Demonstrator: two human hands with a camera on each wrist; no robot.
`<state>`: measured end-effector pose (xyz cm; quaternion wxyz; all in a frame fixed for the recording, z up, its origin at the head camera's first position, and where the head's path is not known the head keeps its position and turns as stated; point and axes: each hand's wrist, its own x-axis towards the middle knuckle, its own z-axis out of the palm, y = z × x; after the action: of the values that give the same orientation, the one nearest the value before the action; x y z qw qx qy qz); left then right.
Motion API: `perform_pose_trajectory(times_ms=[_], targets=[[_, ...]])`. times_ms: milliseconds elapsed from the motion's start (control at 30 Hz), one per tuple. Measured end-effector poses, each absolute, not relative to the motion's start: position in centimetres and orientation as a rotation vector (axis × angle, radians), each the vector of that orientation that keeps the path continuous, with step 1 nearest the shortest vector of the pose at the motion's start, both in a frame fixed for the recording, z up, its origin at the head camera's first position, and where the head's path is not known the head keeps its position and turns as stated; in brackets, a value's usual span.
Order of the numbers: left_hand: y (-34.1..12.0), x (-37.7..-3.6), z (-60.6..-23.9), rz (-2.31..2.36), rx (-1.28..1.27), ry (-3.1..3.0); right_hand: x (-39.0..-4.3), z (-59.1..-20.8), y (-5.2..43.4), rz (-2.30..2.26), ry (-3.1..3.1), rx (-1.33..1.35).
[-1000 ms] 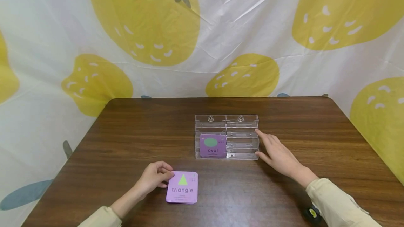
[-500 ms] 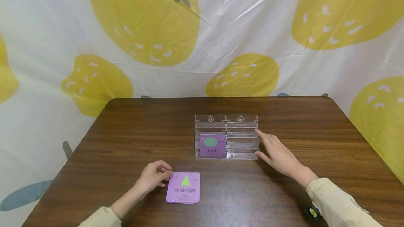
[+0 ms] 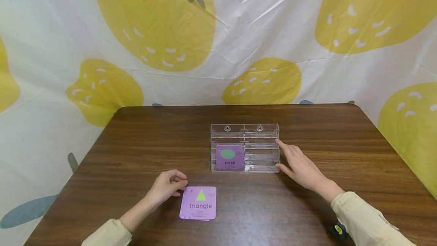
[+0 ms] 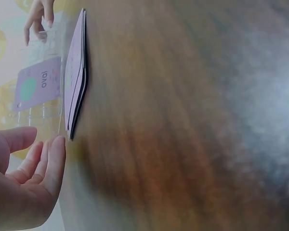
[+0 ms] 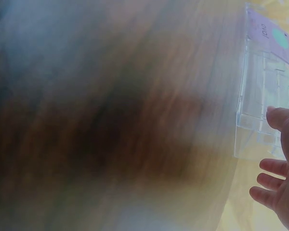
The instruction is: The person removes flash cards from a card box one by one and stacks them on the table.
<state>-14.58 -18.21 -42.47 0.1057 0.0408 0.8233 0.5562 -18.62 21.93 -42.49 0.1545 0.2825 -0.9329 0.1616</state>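
The left hand (image 3: 166,187) rests just beside the small stack of cards (image 3: 198,203) on the surface (image 3: 136,155), its fingers loosely curled and holding nothing. The right hand (image 3: 300,167) touches the right side of the clear holder (image 3: 261,139) with released, straight fingers.

"triangle" on flat card (image 3: 198,203); "oval", seemingly, on racked card (image 3: 230,157)

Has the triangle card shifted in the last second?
Yes. The triangle card has slid slightly right, judged against the holder, which hasn't moved. The left hand now sits just off its corner.
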Motion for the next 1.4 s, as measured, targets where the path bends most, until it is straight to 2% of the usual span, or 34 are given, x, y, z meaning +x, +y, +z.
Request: perform_pose_trajectory(times_ms=[733,1033,1200,1400], targets=[[-15.7,-16.6,-41.3,1.675,0.179,2.422,-18.7,-42.5,22.1,0.453,-2.700,0.797],[-14.4,-17.2,-40.9,1.691,0.279,2.442,-18.7,-42.5,22.0,0.452,-2.704,0.805],[-13.8,-17.3,-39.6,1.752,0.322,2.450,-18.6,-42.4,21.9,0.448,-2.704,0.808],[-13.4,-18.6,-39.4,1.802,0.286,2.483,-18.7,-42.5,21.9,0.444,-2.702,0.801]])
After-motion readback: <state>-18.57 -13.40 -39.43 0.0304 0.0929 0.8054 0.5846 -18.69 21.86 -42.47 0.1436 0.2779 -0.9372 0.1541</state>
